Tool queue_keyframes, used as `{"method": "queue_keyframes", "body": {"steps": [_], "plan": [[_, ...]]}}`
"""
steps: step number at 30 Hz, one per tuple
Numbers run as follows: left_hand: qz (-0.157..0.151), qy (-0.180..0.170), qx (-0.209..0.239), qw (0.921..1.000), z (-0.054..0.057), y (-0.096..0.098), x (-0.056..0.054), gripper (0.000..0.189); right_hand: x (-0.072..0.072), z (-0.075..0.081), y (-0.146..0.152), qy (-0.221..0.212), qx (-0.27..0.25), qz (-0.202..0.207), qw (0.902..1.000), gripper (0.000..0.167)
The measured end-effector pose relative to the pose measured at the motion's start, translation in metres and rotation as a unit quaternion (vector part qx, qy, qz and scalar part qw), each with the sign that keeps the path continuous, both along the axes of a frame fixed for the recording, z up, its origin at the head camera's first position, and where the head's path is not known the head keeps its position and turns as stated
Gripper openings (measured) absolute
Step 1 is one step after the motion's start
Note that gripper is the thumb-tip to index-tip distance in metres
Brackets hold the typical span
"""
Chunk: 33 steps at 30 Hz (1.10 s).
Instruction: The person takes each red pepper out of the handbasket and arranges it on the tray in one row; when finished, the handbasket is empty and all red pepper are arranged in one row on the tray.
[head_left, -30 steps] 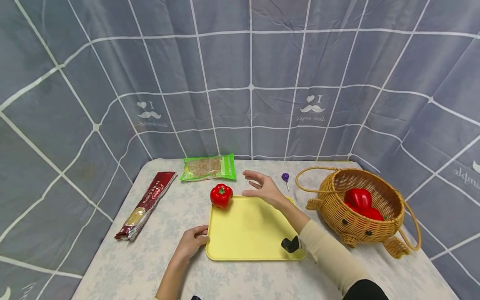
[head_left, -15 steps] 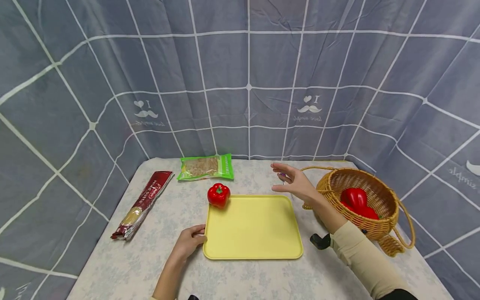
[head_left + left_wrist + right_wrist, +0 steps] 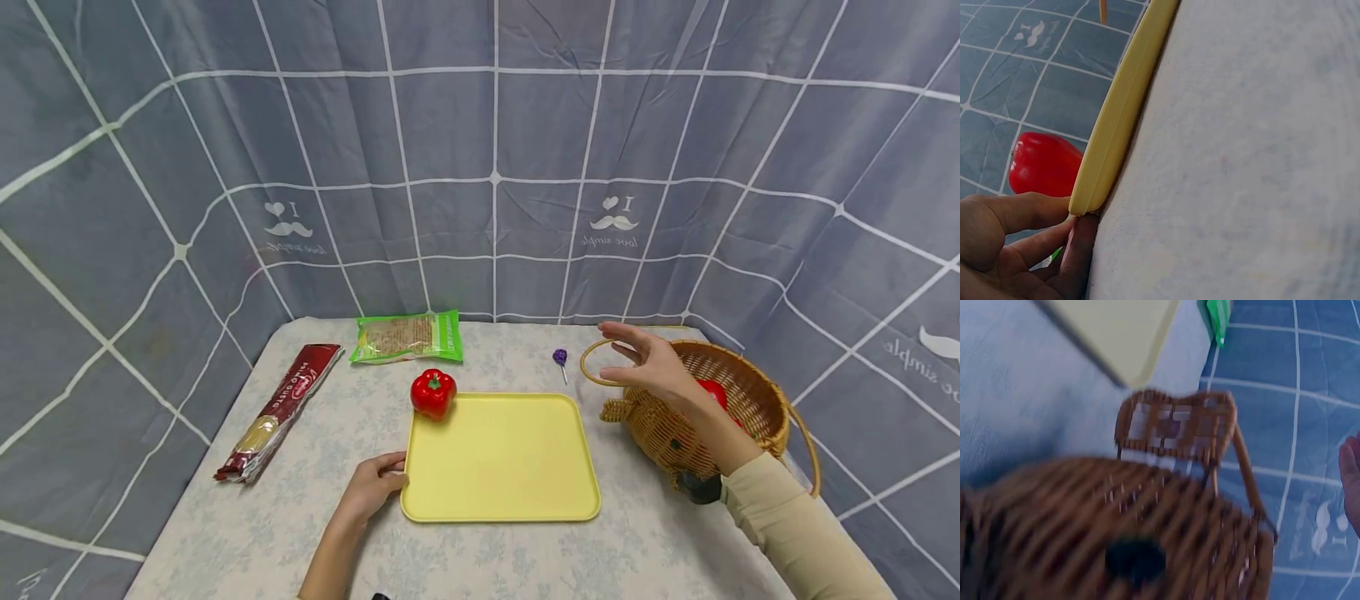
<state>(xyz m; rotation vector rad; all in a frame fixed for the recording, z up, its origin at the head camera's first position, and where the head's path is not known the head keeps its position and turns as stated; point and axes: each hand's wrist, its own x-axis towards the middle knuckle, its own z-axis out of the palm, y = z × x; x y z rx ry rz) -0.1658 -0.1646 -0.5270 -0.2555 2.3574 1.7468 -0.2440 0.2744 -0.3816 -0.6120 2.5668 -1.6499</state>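
My left hand point(image 3: 372, 486) holds the left edge of a yellow tray point(image 3: 502, 467), thumb and fingers at its rim in the left wrist view. A red bell pepper point(image 3: 432, 394) sits at the tray's far left corner. Above the near side of a wicker basket point(image 3: 660, 429), my right hand point(image 3: 648, 362) reaches with fingers spread and nothing between them. Inside the basket, red peppers point(image 3: 714, 390) are partly hidden by the right forearm. The right wrist view has the basket's woven side point(image 3: 1147, 506) blurred and close, with only fingertips at its right edge.
A purple-wrapped lollipop point(image 3: 560, 357) lies left of the basket's looped handle point(image 3: 587, 367). Behind the pepper is a green food packet point(image 3: 401, 337); a long dark-red pasta packet point(image 3: 281, 412) lies at the left. Grey checked curtains point(image 3: 450, 125) surround the table.
My right hand has moved right, from above the tray past the lollipop to over the basket. The left hand has stayed at the tray's edge.
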Motion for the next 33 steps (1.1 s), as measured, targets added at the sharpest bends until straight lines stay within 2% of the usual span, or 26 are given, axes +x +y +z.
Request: {"method": "queue_keyframes", "body": {"steps": [7, 14, 17, 24, 29, 33], "plan": [[0.000, 0.000, -0.001, 1.0000, 0.000, 0.000, 0.000, 0.046, 0.007, 0.009, 0.035, 0.028, 0.050, -0.023, 0.9981, 0.070], [0.001, -0.004, -0.004, 1.0000, -0.001, 0.000, 0.001, 0.046, 0.016, 0.013, 0.063, 0.000, 0.128, -0.063, 0.9897, 0.077], [0.000, -0.004, -0.006, 1.0000, 0.000, 0.000, 0.000, 0.047, 0.016, 0.013, 0.072, 0.000, 0.139, -0.063, 0.9883, 0.077], [-0.001, -0.005, -0.012, 0.9999, 0.001, -0.001, -0.002, 0.046, 0.016, 0.009, 0.090, 0.032, 0.143, -0.045, 0.9882, 0.073], [-0.001, -0.007, -0.015, 0.9999, 0.000, -0.001, -0.001, 0.045, 0.017, 0.005, 0.101, 0.018, 0.182, -0.056, 0.9816, 0.075], [0.000, -0.010, -0.018, 0.9998, -0.002, 0.000, 0.000, 0.044, 0.019, -0.002, 0.113, 0.007, 0.219, -0.050, 0.9744, 0.076]]}}
